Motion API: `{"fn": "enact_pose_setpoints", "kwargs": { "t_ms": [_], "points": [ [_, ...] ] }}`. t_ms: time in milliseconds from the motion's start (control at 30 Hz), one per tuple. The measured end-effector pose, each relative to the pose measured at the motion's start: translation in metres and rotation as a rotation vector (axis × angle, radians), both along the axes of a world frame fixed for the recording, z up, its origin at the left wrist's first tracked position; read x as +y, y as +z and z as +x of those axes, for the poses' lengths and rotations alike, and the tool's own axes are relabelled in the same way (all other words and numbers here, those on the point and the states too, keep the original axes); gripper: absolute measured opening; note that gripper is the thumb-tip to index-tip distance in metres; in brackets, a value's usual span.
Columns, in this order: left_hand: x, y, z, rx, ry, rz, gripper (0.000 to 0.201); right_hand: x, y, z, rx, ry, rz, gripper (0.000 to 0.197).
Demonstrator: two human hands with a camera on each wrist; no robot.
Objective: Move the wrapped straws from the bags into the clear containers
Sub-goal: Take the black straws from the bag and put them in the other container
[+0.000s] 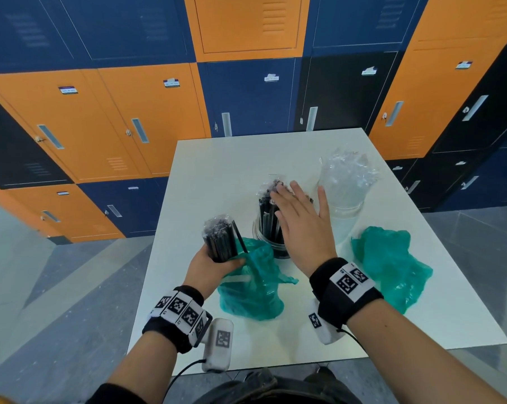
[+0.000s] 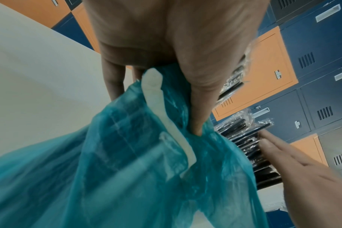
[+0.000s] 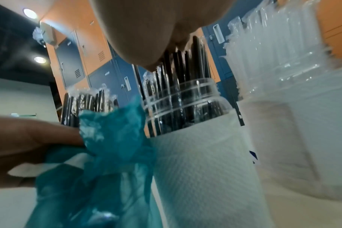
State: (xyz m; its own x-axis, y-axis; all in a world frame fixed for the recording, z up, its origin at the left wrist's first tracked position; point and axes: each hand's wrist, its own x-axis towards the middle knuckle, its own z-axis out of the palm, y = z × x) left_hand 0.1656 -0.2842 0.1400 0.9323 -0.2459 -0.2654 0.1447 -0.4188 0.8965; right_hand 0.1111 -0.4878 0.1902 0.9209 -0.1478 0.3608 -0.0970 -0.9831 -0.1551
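Black wrapped straws [image 1: 220, 239] are gripped by the left hand [image 1: 210, 268]; the flat-fingered right hand [image 1: 303, 225] steadies the near container [image 1: 271, 243], where insertion comes next.

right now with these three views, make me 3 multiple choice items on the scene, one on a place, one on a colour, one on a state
1. Where does the jar of black straws stand?
A. between the two bags on the table
B. on the floor
C. inside a locker

2. What colour are the plastic bags?
A. red
B. teal green
C. yellow

3. What is the left hand doing?
A. resting flat on the table
B. hanging at the person's side
C. gripping a bundle of wrapped black straws

Answers: 1 A, the head view shows it on the white table between the bags; 2 B, both crumpled bags are teal; 3 C, its fingers curl round the bundle, while the right hand is spread open over the jar.
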Motion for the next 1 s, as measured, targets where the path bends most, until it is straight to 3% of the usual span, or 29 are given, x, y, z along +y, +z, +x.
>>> {"fn": "enact_pose_setpoints", "kwargs": {
  "t_ms": [100, 200, 433, 600, 700, 767, 867, 933, 1000],
  "points": [
    [0.001, -0.001, 0.0, 0.001, 0.003, -0.006, 0.049, 0.003, -0.008, -0.007, 0.034, -0.011, -0.069, 0.048],
    [0.002, -0.003, 0.001, -0.004, 0.006, -0.005, 0.049, 0.008, -0.001, -0.009, -0.045, -0.044, 0.029, 0.05],
    [0.004, -0.005, 0.0, 0.004, 0.004, -0.034, 0.047, 0.013, -0.003, -0.01, -0.226, 0.054, -0.016, 0.02],
    [0.007, -0.005, -0.002, -0.004, 0.003, -0.036, 0.046, 0.022, 0.01, -0.005, -0.258, -0.025, 0.009, 0.017],
    [0.008, -0.004, -0.004, -0.017, -0.002, -0.051, 0.043, 0.038, 0.019, -0.004, -0.274, 0.117, 0.073, 0.019],
    [0.008, -0.004, -0.004, -0.021, -0.006, -0.067, 0.038, 0.049, 0.023, -0.003, -0.13, 0.234, 0.272, 0.026],
    [0.009, -0.001, -0.006, -0.026, -0.014, -0.111, 0.046, 0.062, 0.015, 0.0, 0.229, 0.243, 0.611, 0.052],
    [0.01, -0.002, -0.006, -0.001, 0.003, -0.16, 0.06, 0.068, 0.007, 0.003, 0.304, 0.219, 0.717, 0.06],
    [0.011, -0.002, -0.006, -0.005, -0.007, -0.159, 0.059, 0.071, 0.002, 0.005, 0.295, 0.187, 0.778, 0.051]
  ]
}}
